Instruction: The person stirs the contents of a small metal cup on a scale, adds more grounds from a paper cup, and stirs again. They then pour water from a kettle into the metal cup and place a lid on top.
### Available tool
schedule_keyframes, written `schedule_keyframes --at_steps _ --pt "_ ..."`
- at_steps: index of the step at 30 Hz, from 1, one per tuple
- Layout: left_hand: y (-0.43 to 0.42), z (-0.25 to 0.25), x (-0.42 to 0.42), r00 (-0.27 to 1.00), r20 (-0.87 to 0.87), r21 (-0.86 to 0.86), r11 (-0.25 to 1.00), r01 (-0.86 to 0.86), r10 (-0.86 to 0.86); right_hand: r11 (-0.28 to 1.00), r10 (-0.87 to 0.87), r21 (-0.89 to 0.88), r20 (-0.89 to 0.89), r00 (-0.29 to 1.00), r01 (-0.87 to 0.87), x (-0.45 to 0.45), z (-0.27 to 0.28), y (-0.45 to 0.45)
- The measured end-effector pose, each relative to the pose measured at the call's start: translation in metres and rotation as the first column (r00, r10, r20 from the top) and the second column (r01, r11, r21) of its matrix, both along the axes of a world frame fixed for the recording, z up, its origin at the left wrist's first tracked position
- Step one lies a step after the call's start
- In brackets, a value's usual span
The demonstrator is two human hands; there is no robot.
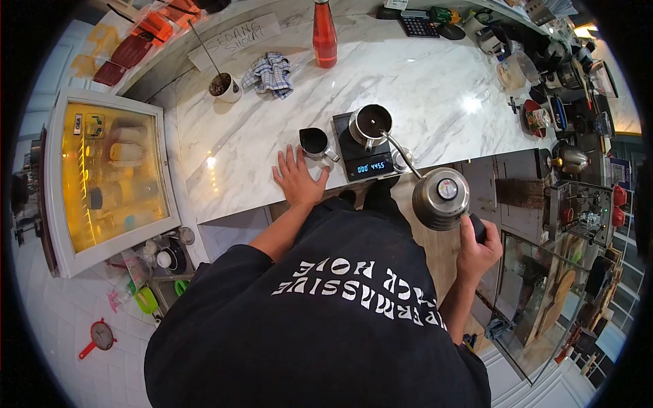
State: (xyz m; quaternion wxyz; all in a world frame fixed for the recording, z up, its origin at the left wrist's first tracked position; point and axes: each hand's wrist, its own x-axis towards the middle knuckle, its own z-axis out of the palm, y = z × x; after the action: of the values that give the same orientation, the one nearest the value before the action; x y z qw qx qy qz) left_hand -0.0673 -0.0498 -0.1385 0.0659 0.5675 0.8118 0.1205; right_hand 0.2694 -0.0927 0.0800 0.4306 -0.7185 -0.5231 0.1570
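My right hand (479, 250) is closed round the dark handle of a steel gooseneck kettle (435, 212) with a round thermometer on its lid. The spout reaches to the rim of a metal cup (369, 141) holding dark contents. That cup stands on a black digital scale (350, 146), whose blue display is lit. My left hand (300, 179) lies flat on the marble counter (252, 156), fingers spread, holding nothing. Just beyond its fingertips sits a small metal pitcher (329, 155), dark inside. A small round metal item (403, 159) is partly hidden by the kettle spout.
A red bottle (325, 41), a checked cloth (271, 75) and a white cup with a long stick (226, 90) stand farther back. A calculator (419, 26) lies at the far edge. At left is a lit glass-door fridge (119, 177); crowded kitchenware lines the right.
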Motion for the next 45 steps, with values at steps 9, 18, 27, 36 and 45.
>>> schedule_keyframes --at_steps 9,18,27,36,45 --pt "0.0 0.0 0.0 1.0 0.007 0.012 1.0 -0.007 0.007 0.999 -0.024 0.029 -0.036 0.999 0.025 -0.008 -0.002 0.005" --pt "0.0 0.0 0.001 1.0 0.015 0.013 1.0 -0.008 0.008 1.0 0.005 0.024 -0.001 1.0 -0.005 0.0 -0.004 -0.002" --pt "-0.001 0.001 0.001 1.0 0.015 0.022 1.0 -0.009 0.008 0.998 -0.042 0.047 -0.129 0.991 0.048 -0.017 -0.008 0.005" --pt "-0.001 0.001 0.0 1.0 0.014 0.013 1.0 -0.004 0.004 0.997 -0.065 0.043 -0.09 0.994 0.069 -0.006 -0.006 0.0" --pt "0.0 0.0 0.001 1.0 0.001 0.006 1.0 -0.005 0.005 1.0 -0.023 0.02 -0.077 0.997 0.025 -0.009 -0.008 0.0"
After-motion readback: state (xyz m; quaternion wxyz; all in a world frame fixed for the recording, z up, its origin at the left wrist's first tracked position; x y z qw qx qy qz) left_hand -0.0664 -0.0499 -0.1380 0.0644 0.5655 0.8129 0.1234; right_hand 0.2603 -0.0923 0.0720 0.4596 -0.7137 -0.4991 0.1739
